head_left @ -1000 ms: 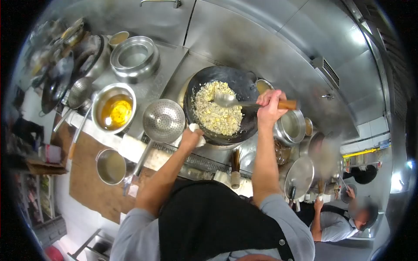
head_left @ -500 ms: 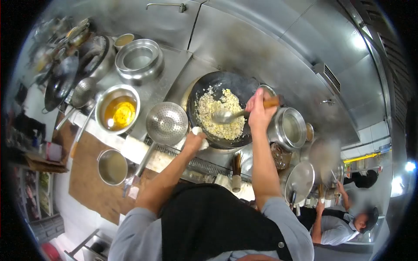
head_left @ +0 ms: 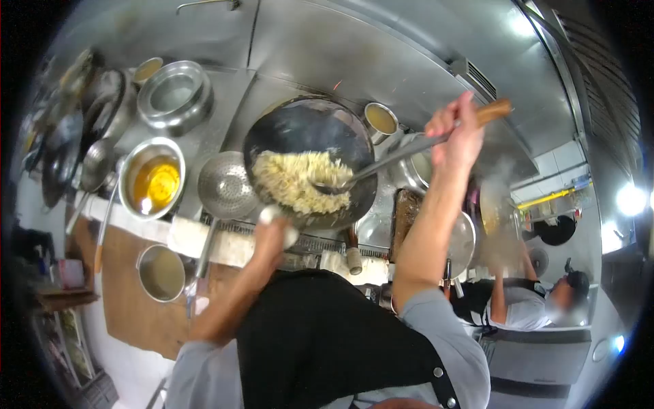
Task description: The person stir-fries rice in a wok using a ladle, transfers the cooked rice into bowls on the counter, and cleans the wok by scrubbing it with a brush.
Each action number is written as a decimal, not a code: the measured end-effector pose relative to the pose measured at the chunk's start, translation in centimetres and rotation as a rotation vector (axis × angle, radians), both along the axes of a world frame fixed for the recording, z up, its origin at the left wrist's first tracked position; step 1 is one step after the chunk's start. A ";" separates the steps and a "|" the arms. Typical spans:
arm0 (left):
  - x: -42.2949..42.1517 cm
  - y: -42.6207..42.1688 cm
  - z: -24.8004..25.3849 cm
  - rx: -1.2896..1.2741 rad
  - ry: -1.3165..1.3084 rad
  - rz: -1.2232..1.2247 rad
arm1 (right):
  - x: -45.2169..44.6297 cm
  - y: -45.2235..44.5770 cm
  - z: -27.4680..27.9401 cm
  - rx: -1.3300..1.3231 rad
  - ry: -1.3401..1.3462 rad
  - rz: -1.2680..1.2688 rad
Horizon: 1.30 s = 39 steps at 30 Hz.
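Observation:
A black wok (head_left: 293, 123) sits tilted at the centre, with yellowish rice-like food (head_left: 300, 178) gathered in its near part. My left hand (head_left: 271, 240) is closed round a white cloth (head_left: 270, 215) at the wok's near left edge. My right hand (head_left: 456, 133) grips a metal ladle (head_left: 398, 155) near its wooden handle, above and to the right of the wok. The ladle's bowl rests in the food. A perforated strainer (head_left: 226, 184) lies just left of the wok.
To the left are a bowl of yellow oil (head_left: 151, 178), a lidded-looking metal pot (head_left: 175, 97) and a pot of cloudy liquid (head_left: 161, 273). A small pot (head_left: 380, 121) stands behind right. A brush (head_left: 353, 259) lies in front. At far right a co-worker (head_left: 521, 300) stands beside another steaming wok.
The wok has tipped toward me and the food has slid to its near side. My right hand has risen to the right with the ladle. The whole view has shifted.

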<state>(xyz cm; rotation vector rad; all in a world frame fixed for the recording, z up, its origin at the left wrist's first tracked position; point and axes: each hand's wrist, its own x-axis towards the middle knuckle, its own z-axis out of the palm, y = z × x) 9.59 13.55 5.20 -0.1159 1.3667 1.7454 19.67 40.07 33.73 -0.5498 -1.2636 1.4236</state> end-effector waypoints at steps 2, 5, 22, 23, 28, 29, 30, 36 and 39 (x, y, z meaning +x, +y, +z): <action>-1.9 5.5 -6.0 -0.025 0.028 -0.045 | -3.4 -2.5 -5.9 -0.002 -0.175 -0.154; -2.0 3.3 -6.9 0.034 0.079 -0.151 | -7.3 -0.4 -13.4 0.054 0.052 -0.025; 0.0 -2.5 -11.0 0.076 0.024 -0.150 | 1.0 -7.1 -8.5 0.191 -0.066 -0.175; 0.3 -5.5 -12.6 0.049 0.070 -0.162 | 3.2 -8.6 -4.9 0.151 -0.054 -0.189; 4.0 -12.3 -5.7 -0.023 0.082 -0.110 | 10.5 -13.7 -8.2 0.216 0.203 0.060; 4.4 -12.6 -5.5 0.012 0.110 -0.106 | 10.0 -14.4 -11.7 0.208 0.214 0.085; 5.2 -13.0 -5.5 0.035 0.091 -0.103 | 9.2 -15.1 -14.9 0.274 0.055 0.228; 13.0 -18.6 -6.0 -0.152 0.061 -0.119 | 15.3 -19.6 -11.2 0.413 0.250 0.403; 14.9 -18.5 -7.5 -0.074 0.124 -0.018 | 14.5 -21.0 -18.2 0.443 0.054 0.268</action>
